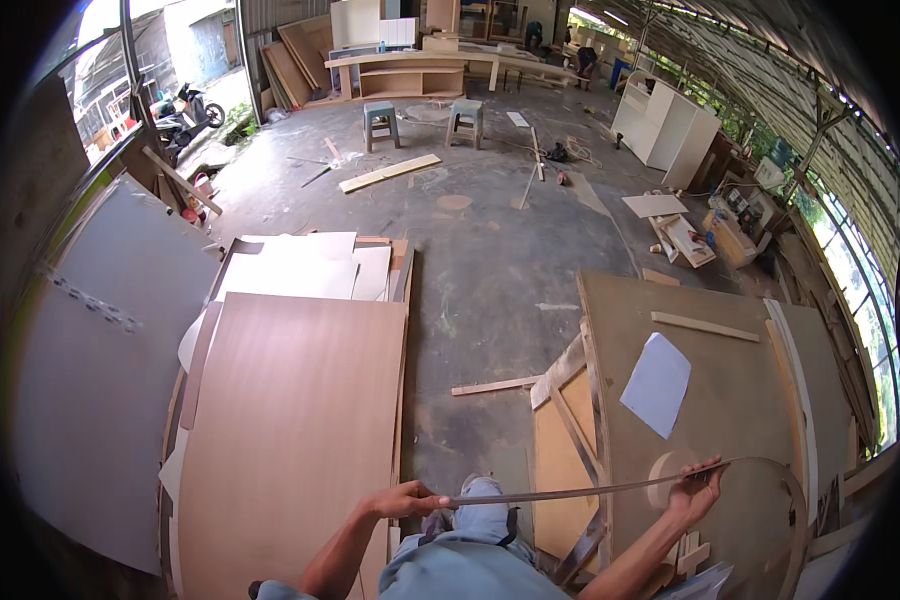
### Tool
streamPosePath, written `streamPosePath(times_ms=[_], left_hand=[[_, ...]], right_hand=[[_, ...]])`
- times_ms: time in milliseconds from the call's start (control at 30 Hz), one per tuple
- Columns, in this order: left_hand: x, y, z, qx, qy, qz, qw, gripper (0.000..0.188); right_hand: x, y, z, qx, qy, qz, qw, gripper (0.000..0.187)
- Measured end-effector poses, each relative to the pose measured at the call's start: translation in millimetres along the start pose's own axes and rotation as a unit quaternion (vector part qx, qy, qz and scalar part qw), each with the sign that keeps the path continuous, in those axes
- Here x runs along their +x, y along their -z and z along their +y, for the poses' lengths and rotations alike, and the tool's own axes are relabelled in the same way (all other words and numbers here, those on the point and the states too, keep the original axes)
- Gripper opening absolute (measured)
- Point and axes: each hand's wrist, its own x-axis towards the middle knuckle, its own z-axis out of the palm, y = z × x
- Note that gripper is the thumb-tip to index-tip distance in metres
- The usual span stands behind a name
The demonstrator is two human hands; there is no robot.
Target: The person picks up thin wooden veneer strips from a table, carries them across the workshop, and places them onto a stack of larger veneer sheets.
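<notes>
A long, thin, flexible brown strip (560,494), resembling edge banding, stretches across in front of my body. My left hand (407,499) pinches its left end, above the near edge of the stacked wood-toned boards (305,390). Further along, my right hand (696,492) has its fingers closed around the strip. Beyond that hand the strip arcs to the right and bends down towards me. Just behind my right hand is a round tan disc or roll (662,482) on the brown worktable (620,350). A white paper sheet (658,385) lies farther back on that table.
A wood batten (705,326) rests on the right worktable, whose braced wooden frame (568,440) faces the aisle. Off-white panels (290,265) lie behind the left boards. Two stools (380,125), a long plank (390,173) and cables stand or lie on the floor ahead.
</notes>
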Motion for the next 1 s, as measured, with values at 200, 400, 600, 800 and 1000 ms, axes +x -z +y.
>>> streamPosePath(times_ms=[200, 400, 600, 800, 1000], left_hand=[[65, 102, 26, -0.095, 0.055, -0.041, 0.993, 0.057], [151, 220, 94, -0.111, 0.051, -0.027, 0.992, 0.059], [210, 345, 164, -0.097, 0.036, 0.026, 0.994, 0.056], [270, 454, 196, -0.207, 0.022, 0.001, 0.978, 0.058], [347, 606, 186, -0.189, 0.047, 0.05, 0.98, 0.055]], right_hand=[[78, -19, 92, -0.055, 0.049, 0.128, 0.989, 0.032], [201, -128, 194, -0.079, 0.103, 0.11, 0.986, 0.044], [317, -248, 278, -0.066, 0.075, 0.007, 0.995, 0.045], [422, -317, 385, -0.05, -0.057, -0.02, 0.997, 0.037], [534, -332, 532, 0.009, -0.14, -0.022, 0.99, 0.021]])
